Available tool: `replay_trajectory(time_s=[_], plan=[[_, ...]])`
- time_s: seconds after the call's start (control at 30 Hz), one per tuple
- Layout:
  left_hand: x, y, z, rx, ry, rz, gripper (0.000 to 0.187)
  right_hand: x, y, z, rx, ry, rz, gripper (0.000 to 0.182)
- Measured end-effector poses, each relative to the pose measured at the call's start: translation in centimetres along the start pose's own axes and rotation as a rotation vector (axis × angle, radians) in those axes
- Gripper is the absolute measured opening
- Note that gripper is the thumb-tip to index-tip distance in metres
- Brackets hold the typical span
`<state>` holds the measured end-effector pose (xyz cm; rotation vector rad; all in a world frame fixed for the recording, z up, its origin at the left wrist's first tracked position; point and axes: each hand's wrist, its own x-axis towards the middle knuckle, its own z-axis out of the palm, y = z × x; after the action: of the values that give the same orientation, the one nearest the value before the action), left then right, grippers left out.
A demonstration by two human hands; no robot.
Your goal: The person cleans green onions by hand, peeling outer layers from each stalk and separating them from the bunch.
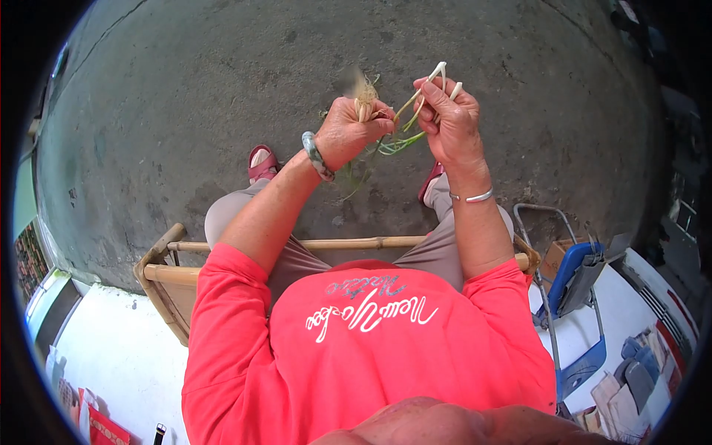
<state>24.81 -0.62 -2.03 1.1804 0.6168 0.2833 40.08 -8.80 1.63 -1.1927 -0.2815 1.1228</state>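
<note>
My left hand (347, 137) is closed around a bunch of scallions (364, 106), with pale bulbs and stringy roots sticking out above the fist. Green leaves trail below it, partly hidden by the hand and somewhat blurred. My right hand (452, 127) pinches a couple of slim scallions (437, 68) with clean white ends pointing up. Their green stalks (404, 143) hang down and reach across toward the left hand. Both hands are held up in front of my body, a small gap apart.
I sit on a bamboo seat (167, 273) above a grey concrete floor (222, 81). My feet in red sandals (262, 165) are on the floor. A metal-framed blue folding item (582, 371) stands at right. Shoes and cloth (630, 378) lie at lower right, a red bag (107, 429) at lower left.
</note>
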Motion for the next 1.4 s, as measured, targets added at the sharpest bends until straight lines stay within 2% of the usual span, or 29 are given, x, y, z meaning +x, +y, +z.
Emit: replay_trajectory(time_s=[0.07,0.13,0.27,0.33,0.47,0.53,0.6,0.67,0.97,1.1,1.17,1.4], plan=[[-0.1,0.3,-0.2,-0.042,-0.037,-0.039,0.009,0.0,-0.3,-0.1,0.000,-0.016,0.000,0.012],[-0.2,0.5,-0.3,-0.256,-0.053,-0.106,0.010,0.1,-0.9,-0.3,-0.011,-0.067,0.039,0.012],[0.1,0.4,-0.9,-0.347,0.001,-0.142,0.012,0.5,-1.0,-1.8,-0.141,-0.094,0.029,0.012],[0.1,0.6,-0.8,-0.420,0.021,-0.177,0.015,0.2,-0.8,-1.1,-0.161,0.017,-0.060,0.013],[0.0,0.9,-0.8,-0.408,0.024,-0.151,0.020,-0.3,-0.4,-0.1,-0.072,-0.016,0.023,0.013],[0.0,1.0,-0.8,-0.410,0.011,-0.131,0.025,-0.5,0.0,-0.1,-0.161,-0.132,0.138,0.014],[-0.1,0.8,-0.7,-0.418,0.016,-0.115,0.027,-0.6,0.5,0.2,-0.245,-0.135,0.111,0.012],[0.0,0.6,-0.7,-0.426,0.018,-0.099,0.028,-0.7,0.4,0.7,-0.464,-0.161,0.100,0.010],[-0.2,1.1,-0.4,-0.305,-0.011,-0.084,0.031,-0.4,0.9,-0.3,-0.546,-0.235,-0.006,0.010],[-0.1,0.9,-0.6,-0.335,-0.056,-0.106,0.032,-0.5,0.4,-0.3,-0.476,-0.232,0.053,0.011],[-0.1,0.9,-0.7,-0.322,-0.058,-0.127,0.032,-0.5,0.2,-0.2,-0.310,-0.197,0.142,0.011],[-0.1,1.1,-0.7,-0.271,-0.044,-0.138,0.031,-0.3,-0.7,-0.7,-0.091,-0.199,0.174,0.008]])
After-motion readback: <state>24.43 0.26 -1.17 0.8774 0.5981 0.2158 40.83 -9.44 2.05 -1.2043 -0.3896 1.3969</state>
